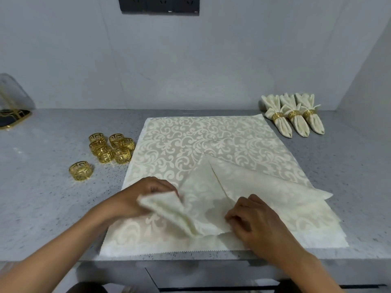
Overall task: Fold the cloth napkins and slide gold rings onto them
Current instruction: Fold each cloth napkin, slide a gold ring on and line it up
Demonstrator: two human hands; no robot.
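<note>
Pinching the napkin (203, 199) at lower centre, the left hand (143, 195) lifts a rolled corner while the right hand (254, 220) pins the near point, likely to gather it for a loose ring (81, 171) waiting at middle left.

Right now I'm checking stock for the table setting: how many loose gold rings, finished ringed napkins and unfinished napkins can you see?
Loose gold fretwork metal rings: 7, one apart
Finished cream cloth napkins wearing gold rings: 3
Cream damask napkin being folded: 1
Flat cream damask cloth underneath: 1
Total: 12
</note>
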